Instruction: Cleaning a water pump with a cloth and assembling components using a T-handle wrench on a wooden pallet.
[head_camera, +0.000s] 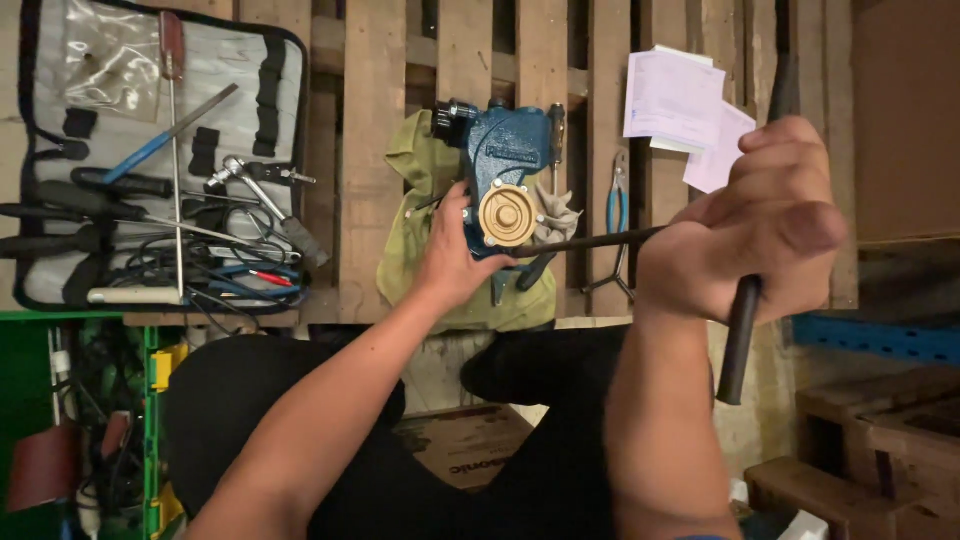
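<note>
One blue pump body (510, 160) with one brass disc (508, 216). One green cloth (420, 170). One blue-handled pliers (618, 215). One grey tool roll (130, 90), far left (screwdrivers inside tangled, uncountable). Two paper slips (675, 100), far right. Two hands.

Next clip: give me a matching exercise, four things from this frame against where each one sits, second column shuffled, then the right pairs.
Things:
1. blue pump body
2. open tool roll
3. blue-handled pliers
4. papers

Places:
A. far left of the wooden pallet
B. upper right, above the right hand
C. on the green cloth, steadied by the left hand
D. on the slats between the pump and the right hand

Pairs: 1-C, 2-A, 3-D, 4-B
</note>
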